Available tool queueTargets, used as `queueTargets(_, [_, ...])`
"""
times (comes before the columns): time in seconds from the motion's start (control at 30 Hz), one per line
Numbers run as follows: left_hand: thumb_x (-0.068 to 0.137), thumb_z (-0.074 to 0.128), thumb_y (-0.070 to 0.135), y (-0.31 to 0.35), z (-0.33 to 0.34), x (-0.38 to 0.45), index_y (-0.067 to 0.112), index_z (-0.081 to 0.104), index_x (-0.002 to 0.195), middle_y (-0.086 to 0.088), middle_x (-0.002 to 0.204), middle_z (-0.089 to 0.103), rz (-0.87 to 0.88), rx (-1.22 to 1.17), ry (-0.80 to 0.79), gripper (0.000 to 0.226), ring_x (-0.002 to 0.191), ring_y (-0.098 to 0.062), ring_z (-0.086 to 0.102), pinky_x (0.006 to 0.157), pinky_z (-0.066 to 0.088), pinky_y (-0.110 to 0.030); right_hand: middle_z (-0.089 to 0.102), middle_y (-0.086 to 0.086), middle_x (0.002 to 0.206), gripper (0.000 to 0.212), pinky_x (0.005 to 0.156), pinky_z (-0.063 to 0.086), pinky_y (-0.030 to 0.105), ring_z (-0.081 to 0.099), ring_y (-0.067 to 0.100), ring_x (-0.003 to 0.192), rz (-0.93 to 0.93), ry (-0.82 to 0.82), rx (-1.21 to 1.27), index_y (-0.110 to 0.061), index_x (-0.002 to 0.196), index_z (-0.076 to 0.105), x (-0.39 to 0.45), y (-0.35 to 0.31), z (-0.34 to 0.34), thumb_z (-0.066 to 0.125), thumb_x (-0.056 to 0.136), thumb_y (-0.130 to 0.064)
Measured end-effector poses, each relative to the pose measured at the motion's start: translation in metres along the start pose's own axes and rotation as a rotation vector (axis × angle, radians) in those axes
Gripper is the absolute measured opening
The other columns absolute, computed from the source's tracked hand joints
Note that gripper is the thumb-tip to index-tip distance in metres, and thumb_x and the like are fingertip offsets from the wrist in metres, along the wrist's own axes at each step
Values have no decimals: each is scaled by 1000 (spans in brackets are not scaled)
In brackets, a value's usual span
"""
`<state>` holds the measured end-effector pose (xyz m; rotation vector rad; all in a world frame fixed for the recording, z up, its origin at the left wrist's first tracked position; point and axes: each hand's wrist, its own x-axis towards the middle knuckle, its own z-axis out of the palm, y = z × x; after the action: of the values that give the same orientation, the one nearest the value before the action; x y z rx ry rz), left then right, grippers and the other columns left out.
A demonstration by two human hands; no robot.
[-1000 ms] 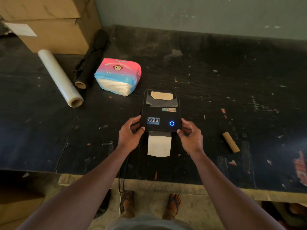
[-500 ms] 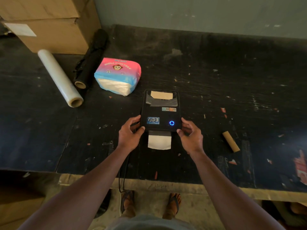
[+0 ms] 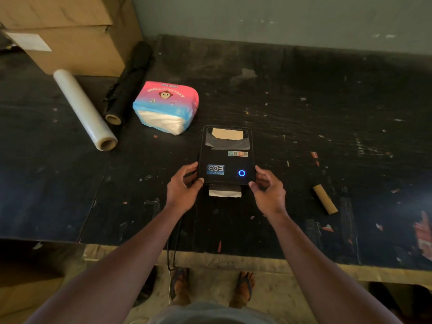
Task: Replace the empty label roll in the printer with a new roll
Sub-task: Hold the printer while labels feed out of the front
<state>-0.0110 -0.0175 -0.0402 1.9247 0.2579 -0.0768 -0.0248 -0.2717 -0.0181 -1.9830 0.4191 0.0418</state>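
— Shrinking back into the slot, that white label strip (image 3: 225, 194) is showing far less than a second ago, isn't it?

— Yes, only a short tongue is sticking out below the front edge now. Both hands are staying where they were.

— What is the printer (image 3: 226, 155) holding?

— Through the window at its far end a pale brown roll (image 3: 228, 134) is showing inside. The lid is lying closed and a blue ring light is glowing near the front.

— And the hands?

— The left hand (image 3: 182, 189) is pressing its thumb and fingers against the printer's near-left corner; the right hand (image 3: 268, 190) is doing the same at the near-right corner. Fingers are curled on the casing, not wrapped around it.

— Where is the empty core?

— The cardboard tube (image 3: 325, 199) is lying on the worktop (image 3: 304, 101), right of the right hand and apart from it.

— Anything else?

— A tissue pack (image 3: 166, 107) is sitting just beyond the printer to the left, with a black roll (image 3: 127, 85), a clear film roll (image 3: 84, 108) and cardboard boxes (image 3: 70, 33) farther left.
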Motion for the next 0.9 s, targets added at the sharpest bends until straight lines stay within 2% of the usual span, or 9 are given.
queueTargets(0.23, [93, 76, 16, 2, -1, -1, 36, 57, 142, 10, 144, 64, 12, 42, -2, 57, 129, -6, 62, 90, 45, -7, 66, -2, 140, 58, 87, 46, 9, 59, 0, 118, 3, -5, -4, -26, 146, 58, 0, 0, -1, 74, 94, -6])
queueTargets(0.3, [93, 76, 16, 2, -1, -1, 35, 57, 143, 9, 145, 63, 7, 40, -3, 57, 130, -7, 62, 92, 45, -9, 66, -2, 140, 58, 82, 45, 7, 59, 0, 118, 3, -12, 3, -27, 145, 58, 1, 1, -1, 74, 93, -6])
queueTargets(0.43, [92, 77, 15, 3, -1, -2, 34, 57, 143, 8, 143, 65, 5, 36, 0, 57, 127, -6, 64, 94, 47, -12, 65, -2, 141, 59, 86, 45, 9, 59, 1, 119, 2, -13, 4, -27, 146, 57, 1, 0, -1, 75, 93, -7])
queueTargets(0.57, [93, 76, 16, 4, -1, -2, 35, 57, 143, 9, 144, 65, 1, 45, -1, 57, 130, -8, 63, 96, 49, -17, 66, -2, 140, 59, 81, 45, 7, 60, 1, 117, 1, -9, -9, -27, 146, 58, 1, 1, 0, 75, 93, -7])
queueTargets(0.67, [93, 76, 14, 6, 0, -3, 33, 58, 142, 12, 140, 65, 1, 54, 6, 56, 127, -4, 63, 103, 50, -22, 66, 0, 140, 59, 89, 47, 11, 63, 5, 120, -6, -9, -2, -26, 146, 58, 1, 1, 0, 75, 93, -7])
queueTargets(0.7, [93, 77, 13, 6, 0, -3, 33, 59, 142, 13, 138, 66, 4, 50, 6, 56, 124, -2, 63, 101, 49, -17, 67, 1, 139, 58, 93, 48, 13, 64, 8, 122, -9, -12, 3, -25, 146, 59, 1, 1, 0, 75, 93, -6])
queueTargets(0.8, [92, 77, 12, 9, 0, -5, 31, 59, 142, 15, 134, 65, 2, 65, 8, 56, 119, 1, 63, 84, 42, 4, 67, 0, 138, 59, 94, 47, 14, 65, 10, 124, -14, -18, -7, -24, 146, 58, 1, 1, 1, 75, 93, -6])
queueTargets(0.83, [92, 77, 12, 10, -1, -5, 30, 59, 142, 16, 133, 65, -7, 60, 5, 56, 119, 1, 63, 83, 41, 5, 66, -2, 138, 59, 92, 47, 12, 64, 8, 123, -14, -18, -4, -25, 146, 58, 1, 1, 0, 75, 93, -6])
queueTargets(0.9, [92, 77, 13, 13, -3, -4, 31, 60, 141, 18, 133, 64, -12, 62, -9, 55, 119, 2, 63, 90, 44, -4, 66, -6, 134, 58, 83, 45, 6, 63, 4, 119, -24, -27, -18, -26, 146, 58, 2, 2, -1, 76, 93, -8])
